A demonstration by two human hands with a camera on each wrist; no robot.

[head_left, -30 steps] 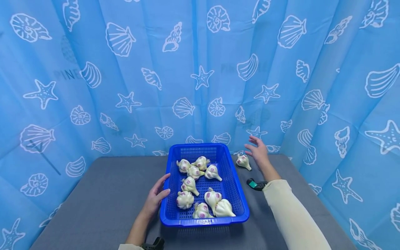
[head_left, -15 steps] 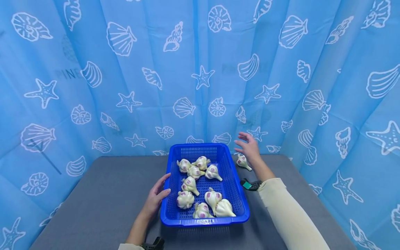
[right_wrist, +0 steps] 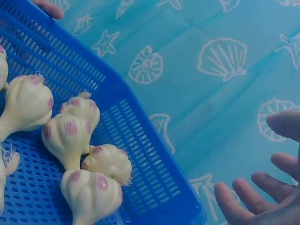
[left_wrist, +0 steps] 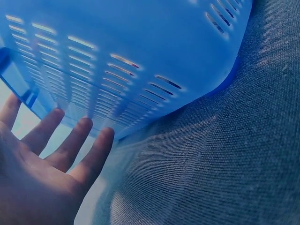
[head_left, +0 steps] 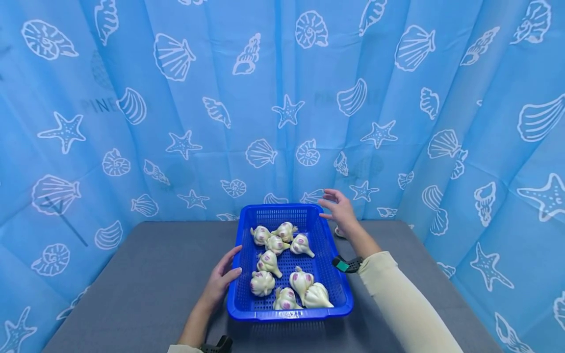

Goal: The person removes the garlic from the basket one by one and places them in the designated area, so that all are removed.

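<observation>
A lower-center basket [head_left: 289, 314] of garlic bulbs [head_left: 262, 283] is seemingly steadied by left hand [head_left: 218, 277], right hand [head_left: 341, 209] likely needed at rim [head_left: 282, 206] next, both grips spread.

Left hand [head_left: 218, 282] on the blue basket [head_left: 330, 264], garlic bulbs [head_left: 262, 283] inside; right hand [head_left: 341, 210] by the far corner, perhaps touching!

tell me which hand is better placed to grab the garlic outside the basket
The right hand, probably: it holds nothing and is nearer the loose garlic, partly hidden behind it in the head view. The left hand is across at the basket's left side.
</observation>
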